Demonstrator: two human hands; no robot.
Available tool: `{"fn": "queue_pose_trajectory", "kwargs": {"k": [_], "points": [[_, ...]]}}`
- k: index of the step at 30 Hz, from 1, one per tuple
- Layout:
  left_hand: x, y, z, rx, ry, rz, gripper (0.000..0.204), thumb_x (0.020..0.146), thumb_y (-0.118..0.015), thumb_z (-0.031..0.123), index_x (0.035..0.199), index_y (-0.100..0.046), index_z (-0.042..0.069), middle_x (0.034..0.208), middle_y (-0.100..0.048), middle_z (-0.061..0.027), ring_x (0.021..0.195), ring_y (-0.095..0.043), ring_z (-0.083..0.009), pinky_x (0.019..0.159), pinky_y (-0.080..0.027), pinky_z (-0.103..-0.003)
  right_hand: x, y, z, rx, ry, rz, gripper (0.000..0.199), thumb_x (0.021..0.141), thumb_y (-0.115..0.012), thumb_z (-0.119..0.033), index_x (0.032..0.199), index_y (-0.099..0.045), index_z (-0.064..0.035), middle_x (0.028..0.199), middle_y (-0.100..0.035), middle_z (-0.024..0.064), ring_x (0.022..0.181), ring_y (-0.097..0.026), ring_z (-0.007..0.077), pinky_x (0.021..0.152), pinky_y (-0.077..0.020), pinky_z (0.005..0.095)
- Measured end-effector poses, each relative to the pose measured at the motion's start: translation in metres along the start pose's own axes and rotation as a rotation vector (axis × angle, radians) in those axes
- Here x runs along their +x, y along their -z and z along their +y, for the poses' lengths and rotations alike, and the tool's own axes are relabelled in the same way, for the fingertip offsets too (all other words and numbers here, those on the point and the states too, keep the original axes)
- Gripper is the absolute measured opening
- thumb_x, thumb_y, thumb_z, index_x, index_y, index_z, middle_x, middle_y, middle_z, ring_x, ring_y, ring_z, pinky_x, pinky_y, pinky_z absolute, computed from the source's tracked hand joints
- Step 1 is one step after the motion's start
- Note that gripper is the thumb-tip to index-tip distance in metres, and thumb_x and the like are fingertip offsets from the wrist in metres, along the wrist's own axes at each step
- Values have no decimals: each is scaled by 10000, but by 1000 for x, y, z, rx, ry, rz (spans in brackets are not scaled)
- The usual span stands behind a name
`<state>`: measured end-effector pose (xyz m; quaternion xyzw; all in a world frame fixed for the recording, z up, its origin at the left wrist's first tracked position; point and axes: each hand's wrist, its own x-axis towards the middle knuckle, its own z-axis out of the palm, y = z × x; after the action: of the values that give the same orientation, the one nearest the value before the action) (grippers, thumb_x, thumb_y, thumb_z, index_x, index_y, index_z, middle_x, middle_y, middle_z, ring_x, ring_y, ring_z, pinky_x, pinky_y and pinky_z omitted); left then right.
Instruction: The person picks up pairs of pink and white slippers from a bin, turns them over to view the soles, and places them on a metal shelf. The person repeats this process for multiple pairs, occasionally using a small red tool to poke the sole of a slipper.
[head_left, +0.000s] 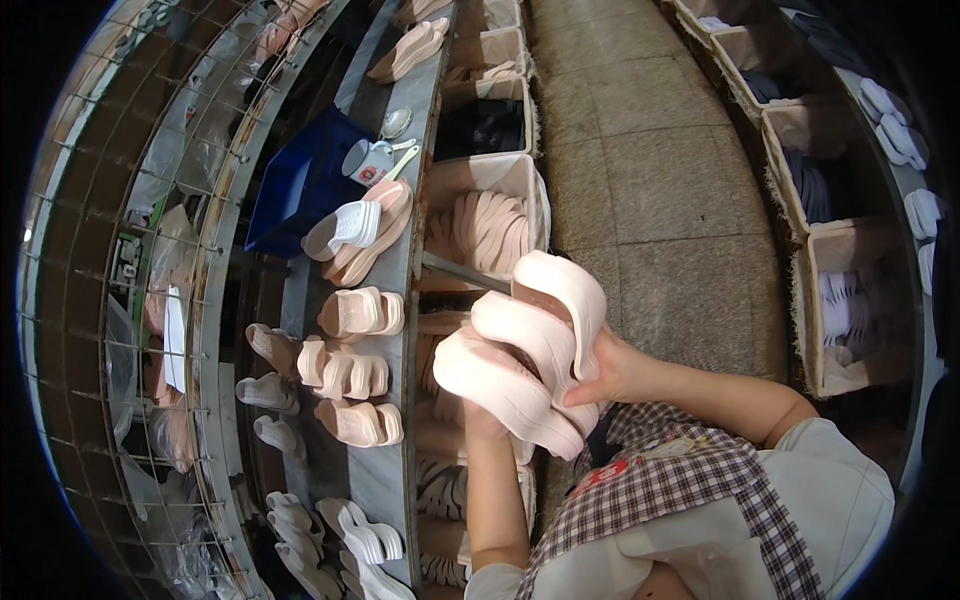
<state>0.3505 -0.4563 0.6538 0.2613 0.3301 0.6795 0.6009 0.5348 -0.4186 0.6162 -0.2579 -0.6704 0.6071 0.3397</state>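
In front of my body I hold a stack of several pale pink shoe soles (530, 330), thick, curved and nested against one another. My right hand (606, 370) grips them from the right, its thumb pressed on the lower side. From below left, my left hand (485, 420) supports the stack; most of its fingers are hidden behind the soles. The nearest bench to the left carries more pink soles in small nested groups (345, 370). Farther up that bench, a white sole (355, 225) lies over pink ones.
A blue crate (300, 180), a mug (367, 160) and a lidded white item stand along the grey bench (380, 480). Fabric-lined bins (485, 175) of soles line its side. More bins (855, 300) flank the right of the tiled aisle (660, 180). A wire mesh (130, 300) rises at left.
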Motion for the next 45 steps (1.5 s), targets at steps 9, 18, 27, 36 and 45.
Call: {"fn": "queue_pose_trajectory", "kwargs": {"k": [9,18,27,36,45], "points": [[10,0,8,61,11,-374,351,965,-449,197,1270,-437,22,1250,-492,-103,1127,-488,-205,990,-398,-351,3,4,5,-44,106,17,1009,617,-820,-400,1370,-304,29,1370,-284,268,1280,-283,412,1079,-237,447],[-23,-25,1,116,-6,-33,414,946,-470,167,1312,-393,-9,1276,-485,-150,1126,-514,-230,966,-427,-343,32,33,9,-121,360,140,689,787,-641,-88,1397,-322,-55,1411,-352,166,1261,-388,324,1077,-275,421],[-22,-6,7,-159,209,120,446,944,-443,137,1348,-345,-25,1289,-482,-207,1111,-555,-288,921,-492,-391,13,51,-5,199,98,-125,440,896,-434,15,1333,-437,-32,1336,-472,129,1240,-442,222,1049,-342,351],[-22,17,7,-257,233,121,471,927,-453,92,1377,-322,42,1314,-461,-203,1159,-518,-325,954,-465,-463,11,43,3,338,142,-101,442,909,-434,39,1346,-399,-13,1320,-478,137,1196,-493,208,1014,-402,344],[-22,20,10,-162,225,134,463,922,-450,78,1368,-333,40,1303,-471,-204,1155,-522,-325,951,-467,-470,13,38,-2,930,-78,-100,453,895,-539,-124,1325,-425,-37,1294,-491,136,1167,-489,203,1001,-392,347]]}}
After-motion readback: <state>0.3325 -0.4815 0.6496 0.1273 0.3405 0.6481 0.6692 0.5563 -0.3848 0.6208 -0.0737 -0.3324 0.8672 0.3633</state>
